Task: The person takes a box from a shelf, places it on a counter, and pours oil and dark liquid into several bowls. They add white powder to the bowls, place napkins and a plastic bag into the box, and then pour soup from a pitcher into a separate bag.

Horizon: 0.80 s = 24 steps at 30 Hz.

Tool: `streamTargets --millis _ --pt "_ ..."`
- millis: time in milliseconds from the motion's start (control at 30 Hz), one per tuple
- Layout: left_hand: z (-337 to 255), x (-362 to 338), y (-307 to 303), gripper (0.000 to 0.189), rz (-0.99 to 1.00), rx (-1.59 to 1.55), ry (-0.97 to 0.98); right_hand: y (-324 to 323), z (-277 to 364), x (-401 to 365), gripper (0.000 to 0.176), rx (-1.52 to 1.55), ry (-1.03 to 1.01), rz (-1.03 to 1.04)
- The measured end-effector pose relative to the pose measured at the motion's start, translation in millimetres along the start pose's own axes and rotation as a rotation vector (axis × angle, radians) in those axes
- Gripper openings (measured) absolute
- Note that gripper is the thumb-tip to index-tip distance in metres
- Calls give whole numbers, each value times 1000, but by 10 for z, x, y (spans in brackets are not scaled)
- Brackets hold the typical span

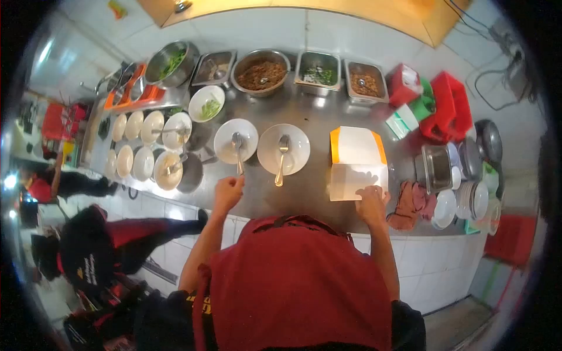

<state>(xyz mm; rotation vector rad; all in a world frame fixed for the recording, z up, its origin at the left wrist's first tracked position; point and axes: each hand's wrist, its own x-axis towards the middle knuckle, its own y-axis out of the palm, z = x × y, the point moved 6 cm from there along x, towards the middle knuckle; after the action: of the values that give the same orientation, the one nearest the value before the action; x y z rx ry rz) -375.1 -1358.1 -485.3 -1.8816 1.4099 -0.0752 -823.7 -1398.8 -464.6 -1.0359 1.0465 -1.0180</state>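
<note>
My right hand (373,205) grips the front edge of an open paper food box (359,157), white inside with orange sides. The box lies on the steel counter, its flap toward me. My left hand (229,192) has its fingers curled together at the counter's front edge; their inside is hidden. Just beyond it is the handle end of a spoon (238,153), which rests in a white bowl (223,136). To the right of that, a second white bowl (297,153) holds cutlery (282,159) with a gold-coloured handle.
Along the back stand a steel bowl of brown food (261,71) and steel pans (367,81). Small bowls (143,164) crowd the left. A brown cloth (408,205), stacked dishes (468,199) and red holders (451,108) are at the right. A person (88,251) is at the left.
</note>
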Motion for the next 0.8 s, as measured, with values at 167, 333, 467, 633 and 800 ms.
streamTargets --millis 167,333,467,633,800 --pt "254 190 5 54 -199 -42 -106 -246 859 248 30 295 -126 -107" --pt "166 247 295 60 434 -1106 -457 570 1535 506 47 918 163 635" --pt "96 382 369 37 649 -1463 -384 812 1978 415 51 1269 389 952" --pt "367 502 456 32 592 -1295 -356 1049 2244 423 27 1836 652 857" --pt "353 545 299 28 595 -1016 -348 1204 2218 488 20 1894 649 725"
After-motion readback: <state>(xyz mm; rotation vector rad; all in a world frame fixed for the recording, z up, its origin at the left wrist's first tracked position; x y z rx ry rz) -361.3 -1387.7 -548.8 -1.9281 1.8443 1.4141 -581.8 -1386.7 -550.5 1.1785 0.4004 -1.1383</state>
